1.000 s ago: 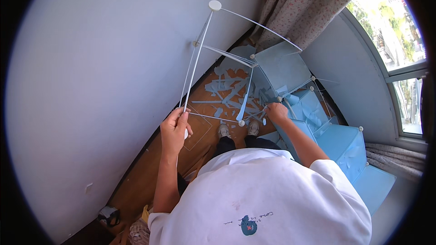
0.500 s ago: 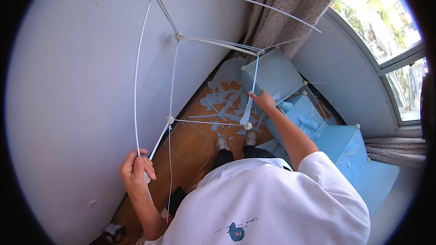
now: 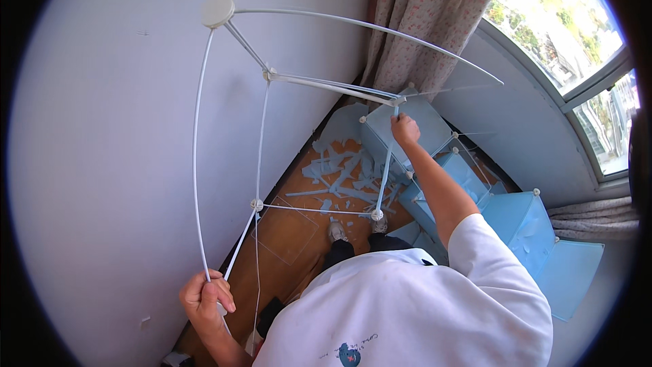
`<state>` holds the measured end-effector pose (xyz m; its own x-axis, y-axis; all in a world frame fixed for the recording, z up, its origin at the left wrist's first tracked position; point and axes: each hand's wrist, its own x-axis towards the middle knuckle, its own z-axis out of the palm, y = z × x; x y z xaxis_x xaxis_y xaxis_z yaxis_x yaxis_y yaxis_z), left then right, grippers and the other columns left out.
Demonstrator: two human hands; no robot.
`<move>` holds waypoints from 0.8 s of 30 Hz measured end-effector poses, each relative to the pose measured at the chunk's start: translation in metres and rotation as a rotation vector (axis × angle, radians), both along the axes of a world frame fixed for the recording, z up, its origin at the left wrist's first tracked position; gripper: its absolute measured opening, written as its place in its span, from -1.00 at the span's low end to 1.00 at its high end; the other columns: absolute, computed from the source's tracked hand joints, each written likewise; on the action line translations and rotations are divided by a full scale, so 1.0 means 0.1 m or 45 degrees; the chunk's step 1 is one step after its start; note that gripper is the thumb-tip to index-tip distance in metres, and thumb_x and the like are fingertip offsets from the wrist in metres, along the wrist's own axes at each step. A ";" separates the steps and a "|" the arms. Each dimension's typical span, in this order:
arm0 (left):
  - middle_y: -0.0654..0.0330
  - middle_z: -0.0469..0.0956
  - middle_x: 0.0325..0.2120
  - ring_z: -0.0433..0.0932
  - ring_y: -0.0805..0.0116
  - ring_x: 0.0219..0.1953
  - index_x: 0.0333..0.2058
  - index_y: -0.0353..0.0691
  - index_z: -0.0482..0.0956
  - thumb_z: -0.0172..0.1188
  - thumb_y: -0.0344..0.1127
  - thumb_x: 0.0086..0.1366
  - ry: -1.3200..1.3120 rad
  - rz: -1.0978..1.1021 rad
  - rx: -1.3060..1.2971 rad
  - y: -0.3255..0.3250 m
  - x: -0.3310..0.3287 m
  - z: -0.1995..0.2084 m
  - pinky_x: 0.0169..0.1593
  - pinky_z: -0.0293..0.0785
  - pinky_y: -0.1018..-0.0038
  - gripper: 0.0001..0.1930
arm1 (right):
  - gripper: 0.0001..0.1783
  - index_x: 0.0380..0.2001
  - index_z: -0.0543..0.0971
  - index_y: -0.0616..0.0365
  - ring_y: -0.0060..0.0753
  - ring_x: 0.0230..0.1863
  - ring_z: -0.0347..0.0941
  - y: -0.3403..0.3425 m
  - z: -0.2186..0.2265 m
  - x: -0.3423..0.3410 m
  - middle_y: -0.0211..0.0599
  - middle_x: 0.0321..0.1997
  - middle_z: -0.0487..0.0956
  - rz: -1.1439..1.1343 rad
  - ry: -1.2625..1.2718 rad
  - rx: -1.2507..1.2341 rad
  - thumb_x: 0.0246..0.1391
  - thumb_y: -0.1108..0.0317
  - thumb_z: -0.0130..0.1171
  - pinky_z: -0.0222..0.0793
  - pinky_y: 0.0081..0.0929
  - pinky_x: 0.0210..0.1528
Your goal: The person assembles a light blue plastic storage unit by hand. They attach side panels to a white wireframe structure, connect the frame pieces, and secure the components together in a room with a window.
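A white wire frame of open square sides, joined by round white connectors, stands tall before me. At the lower left, my left hand is closed around its near wire, beside a connector partly hidden by the fingers. My right hand is closed on the frame's right-hand wire, just below the far right connector. A narrow light-blue strip of plastic runs along that wire below my right hand, toward the lower connector.
Torn blue plastic pieces litter the wooden floor. Light-blue cube storage units stand at right, below the window. A plain wall rises at left. A patterned curtain hangs in the far corner.
My right hand has moved up the right-hand wire, from its middle to just below the far connector. My left hand keeps its grip, and the frame sits slightly lower in view.
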<state>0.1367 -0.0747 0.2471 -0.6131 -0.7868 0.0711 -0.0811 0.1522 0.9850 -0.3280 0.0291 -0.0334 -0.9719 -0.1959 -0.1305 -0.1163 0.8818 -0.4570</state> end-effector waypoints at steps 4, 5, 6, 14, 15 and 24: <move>0.23 0.31 -0.90 0.25 0.51 -0.87 -0.47 -0.49 0.40 -0.01 -0.17 0.24 0.030 -0.006 0.044 0.02 0.04 -0.02 -0.68 0.15 0.62 -0.63 | -0.68 -0.45 0.54 0.07 -0.02 -0.26 0.45 0.09 -0.02 -0.23 -0.13 -0.38 0.54 0.010 0.180 -0.073 -0.03 0.06 -0.01 0.35 -0.20 -0.25; 0.23 0.31 -0.90 0.25 0.51 -0.87 -0.47 -0.49 0.40 -0.01 -0.17 0.24 0.034 -0.009 0.036 0.02 0.05 -0.03 -0.68 0.15 0.62 -0.63 | -0.68 -0.46 0.53 0.07 -0.02 -0.28 0.45 0.09 -0.01 -0.26 -0.13 -0.39 0.54 0.050 0.128 -0.087 -0.03 0.06 0.00 0.35 -0.19 -0.26; 0.23 0.31 -0.90 0.25 0.51 -0.87 -0.47 -0.49 0.40 -0.01 -0.18 0.24 0.038 -0.010 0.027 0.03 0.06 -0.03 -0.68 0.15 0.62 -0.63 | -0.68 -0.47 0.53 0.08 -0.02 -0.29 0.45 0.10 -0.01 -0.26 -0.12 -0.41 0.54 0.091 0.075 -0.102 -0.03 0.06 0.00 0.35 -0.18 -0.28; 0.23 0.31 -0.89 0.26 0.50 -0.86 -0.39 -0.45 0.38 -0.05 -0.25 0.25 0.045 -0.120 0.047 0.01 0.08 0.11 -0.65 0.14 0.60 -0.71 | -0.70 -0.47 0.48 0.12 0.06 -0.35 0.45 0.08 0.09 -0.21 -0.02 -0.44 0.53 0.336 0.309 0.045 -0.09 0.09 0.08 0.35 -0.12 -0.33; 0.23 0.31 -0.89 0.27 0.49 -0.85 -0.39 -0.45 0.39 -0.05 -0.26 0.25 0.040 -0.126 0.053 0.01 0.07 0.13 -0.64 0.14 0.60 -0.72 | -0.71 -0.47 0.48 0.13 0.05 -0.39 0.45 0.09 0.09 -0.23 -0.05 -0.48 0.52 0.378 0.369 0.020 -0.10 0.12 0.08 0.35 -0.12 -0.37; 0.24 0.37 -0.85 0.31 0.54 -0.78 -0.39 -0.50 0.44 0.00 -0.30 0.23 -0.016 0.059 0.140 -0.07 -0.01 0.13 -0.59 0.21 0.62 -0.72 | -0.83 -0.61 0.38 0.14 -0.08 -0.53 0.43 0.09 0.20 0.13 -0.14 -0.58 0.48 0.870 0.584 0.050 -0.07 0.30 0.00 0.32 -0.22 -0.50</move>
